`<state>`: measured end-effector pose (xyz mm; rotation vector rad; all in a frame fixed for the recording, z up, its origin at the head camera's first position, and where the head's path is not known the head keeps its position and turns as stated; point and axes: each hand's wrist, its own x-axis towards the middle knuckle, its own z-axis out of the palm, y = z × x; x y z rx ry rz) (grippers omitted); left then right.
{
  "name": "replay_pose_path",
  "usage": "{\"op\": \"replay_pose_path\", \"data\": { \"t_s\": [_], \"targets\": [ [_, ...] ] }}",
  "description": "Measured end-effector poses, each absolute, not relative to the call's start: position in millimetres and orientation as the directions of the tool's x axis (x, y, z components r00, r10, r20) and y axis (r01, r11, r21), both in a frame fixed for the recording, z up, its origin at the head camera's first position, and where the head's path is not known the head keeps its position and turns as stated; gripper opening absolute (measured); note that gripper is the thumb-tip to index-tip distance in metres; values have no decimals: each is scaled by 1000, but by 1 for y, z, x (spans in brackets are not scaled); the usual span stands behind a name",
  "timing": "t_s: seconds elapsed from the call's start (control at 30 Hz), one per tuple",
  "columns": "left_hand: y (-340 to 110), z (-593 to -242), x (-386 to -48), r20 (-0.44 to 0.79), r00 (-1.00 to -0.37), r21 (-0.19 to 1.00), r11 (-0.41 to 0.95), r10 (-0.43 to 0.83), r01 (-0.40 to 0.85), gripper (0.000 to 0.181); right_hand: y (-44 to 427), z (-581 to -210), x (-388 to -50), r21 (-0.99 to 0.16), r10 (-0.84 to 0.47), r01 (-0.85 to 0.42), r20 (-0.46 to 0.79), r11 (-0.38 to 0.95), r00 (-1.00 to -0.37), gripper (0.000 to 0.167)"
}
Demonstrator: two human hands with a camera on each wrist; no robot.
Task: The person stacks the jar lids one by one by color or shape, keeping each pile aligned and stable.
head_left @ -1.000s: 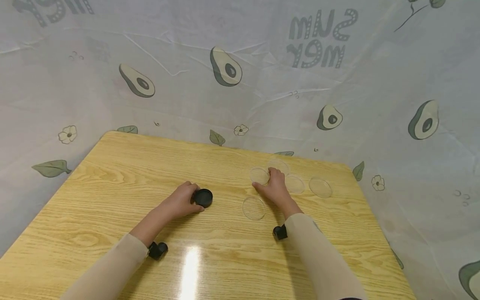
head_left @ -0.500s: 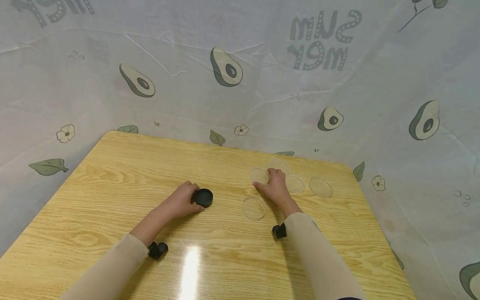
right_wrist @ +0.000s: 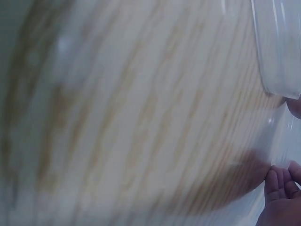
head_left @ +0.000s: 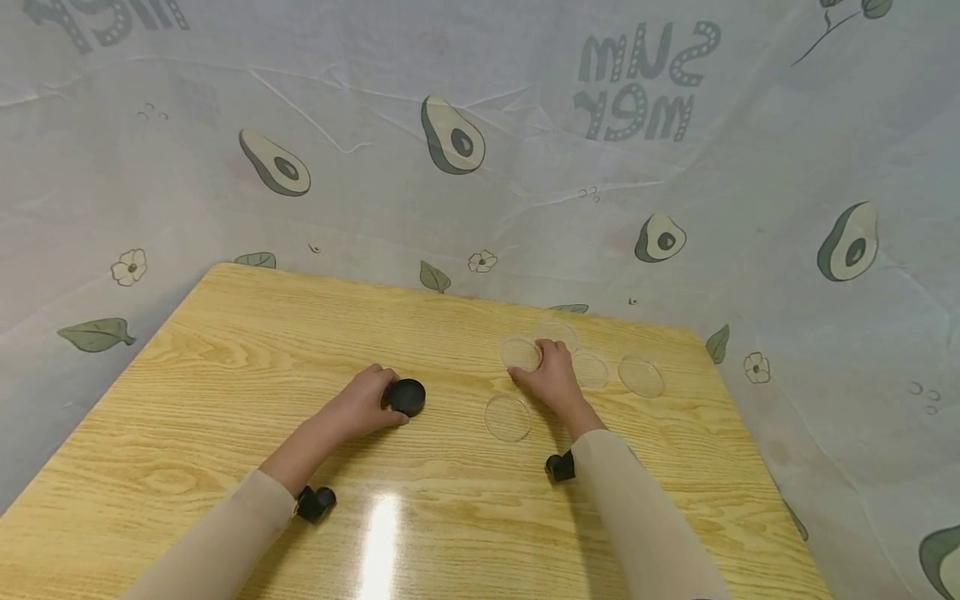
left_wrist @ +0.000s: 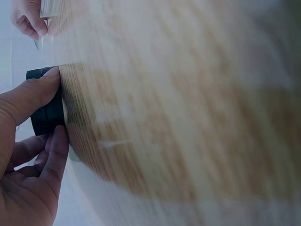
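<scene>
My left hand [head_left: 366, 404] grips a round black piece [head_left: 407, 397] on the wooden table, thumb on the near side and fingers on the far side. In the left wrist view this black piece [left_wrist: 47, 110] looks like two stacked layers between thumb and fingers. My right hand [head_left: 553, 377] has its thumb and fingers at the right edge of a clear round disc [head_left: 519, 354]. Other clear discs lie around it: one nearer [head_left: 507, 417], one behind [head_left: 558, 333], and others to the right [head_left: 591, 368] [head_left: 641, 376].
The wooden table [head_left: 300, 333] has rounded far corners. A pale curtain [head_left: 360, 208] with avocado and leaf prints hangs behind it and along its sides. Small black devices are strapped at both wrists [head_left: 316, 503].
Both hands hold nearly the same places. The right hand's thumb and fingers have shifted very slightly; the black piece and the discs have not visibly moved on the table.
</scene>
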<state>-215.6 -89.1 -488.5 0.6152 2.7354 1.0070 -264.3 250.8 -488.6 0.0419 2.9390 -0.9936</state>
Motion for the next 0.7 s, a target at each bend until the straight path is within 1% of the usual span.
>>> {"op": "replay_pose_path", "data": {
  "t_s": [0.17,0.7],
  "targets": [
    [-91,-488,-214,-15,-901,657,684,434,319,46,252,-487,-259,-620,-5,13,-27,785,-1000,81],
    [-96,-486,-208,-15,-891,656,677,453,333,46,248,-480,-236,-609,-84,-71,8,790,-996,77]
  ]
}}
